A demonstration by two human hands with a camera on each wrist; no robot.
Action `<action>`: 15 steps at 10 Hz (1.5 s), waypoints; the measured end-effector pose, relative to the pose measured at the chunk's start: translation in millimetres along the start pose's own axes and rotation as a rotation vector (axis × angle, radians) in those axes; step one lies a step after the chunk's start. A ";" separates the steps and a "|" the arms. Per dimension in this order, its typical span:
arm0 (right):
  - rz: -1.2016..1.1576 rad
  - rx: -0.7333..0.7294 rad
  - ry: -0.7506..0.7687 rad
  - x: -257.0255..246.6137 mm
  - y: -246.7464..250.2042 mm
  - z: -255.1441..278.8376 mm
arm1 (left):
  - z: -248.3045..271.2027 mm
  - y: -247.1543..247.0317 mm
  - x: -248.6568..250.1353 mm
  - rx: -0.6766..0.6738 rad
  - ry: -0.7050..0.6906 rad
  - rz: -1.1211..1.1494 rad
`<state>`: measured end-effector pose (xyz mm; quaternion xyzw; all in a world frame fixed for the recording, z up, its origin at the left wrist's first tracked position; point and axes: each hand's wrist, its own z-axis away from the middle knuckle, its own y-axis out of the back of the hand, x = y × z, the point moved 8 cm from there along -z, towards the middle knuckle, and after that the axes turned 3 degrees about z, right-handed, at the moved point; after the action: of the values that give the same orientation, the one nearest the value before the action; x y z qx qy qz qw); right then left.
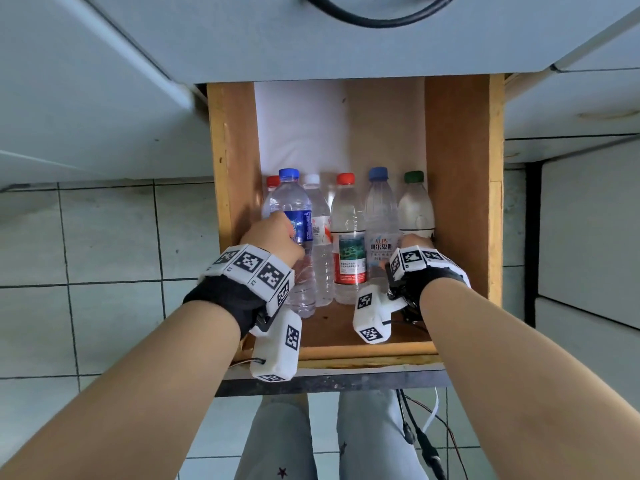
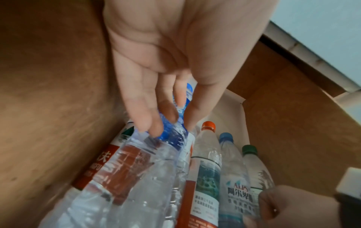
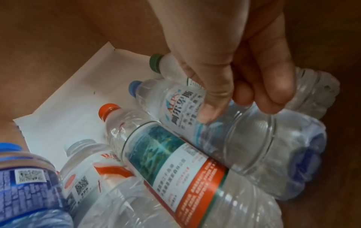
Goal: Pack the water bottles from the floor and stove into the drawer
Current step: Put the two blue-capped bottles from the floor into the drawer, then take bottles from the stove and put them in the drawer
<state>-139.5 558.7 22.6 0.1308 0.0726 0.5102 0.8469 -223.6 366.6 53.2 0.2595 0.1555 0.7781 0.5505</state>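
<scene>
An open wooden drawer (image 1: 460, 168) holds several water bottles side by side, caps pointing to the back. My left hand (image 1: 277, 233) (image 2: 170, 126) grips the blue-capped, blue-labelled bottle (image 1: 294, 202) (image 2: 173, 138), which lies on top at the left over a red-labelled bottle (image 2: 101, 162). My right hand (image 1: 414, 242) (image 3: 238, 108) holds the light-blue-capped ALPS bottle (image 1: 381, 209) (image 3: 175, 104), thumb on its label and fingers curled into the gap beside the green-capped bottle (image 1: 415, 206) (image 3: 168, 66). Between the hands lie a white-capped bottle (image 1: 320, 220) and a red-capped one (image 1: 348, 237) (image 3: 166, 154).
White paper (image 1: 298, 133) lines the back part of the drawer floor, bare behind the caps. A grey cabinet front (image 1: 311, 39) overhangs the drawer. Pale tiled floor (image 1: 104, 237) lies to the left. My jeans-clad legs (image 1: 277, 445) and dangling cables (image 1: 426, 445) are below the drawer's front edge (image 1: 346, 351).
</scene>
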 end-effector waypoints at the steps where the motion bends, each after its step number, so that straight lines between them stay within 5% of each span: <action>1: -0.056 -0.028 0.034 -0.3 2.0 -1.6 | 6.1 -6.2 4.7 -0.089 -0.035 0.010; 2: -0.522 -0.035 -0.084 13.0 -11.9 -14.3 | 9.4 -8.3 5.5 -0.088 -0.030 0.030; 3: -0.735 0.122 -0.147 23.3 -20.5 -39.3 | 7.6 -10.0 2.9 -0.075 -0.006 0.073; 4: -0.762 0.136 -0.068 20.6 -26.7 -40.7 | 3.6 -12.1 -3.9 -0.062 0.027 0.162; 5: -0.632 -0.030 -0.121 14.6 -29.7 -21.0 | 0.4 -13.7 -8.6 -0.058 0.054 0.255; 6: -0.328 -0.065 -0.059 12.2 -24.5 -16.5 | -1.8 -15.2 -9.4 -0.049 0.045 0.291; 8: -0.298 -0.006 0.023 -7.6 -12.3 -1.6 | 24.1 1.3 7.1 -0.100 -0.025 0.234; 9: -0.266 0.061 0.143 -34.2 24.4 44.8 | 59.5 40.7 26.9 -0.023 -0.087 0.376; 12: -0.467 0.604 0.611 -95.1 182.1 270.4 | 200.5 208.0 70.4 0.430 -0.370 0.943; 14: -0.617 0.928 0.815 -124.7 243.3 354.0 | 248.6 304.1 55.3 0.823 -0.494 1.155; 15: -0.658 1.011 0.854 -152.8 269.6 377.3 | 256.9 354.5 43.1 0.910 -0.538 1.184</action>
<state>-342.2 488.1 461.1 0.2664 0.6575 0.1405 0.6906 -362.1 273.2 460.2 0.6777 0.1560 0.7121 -0.0961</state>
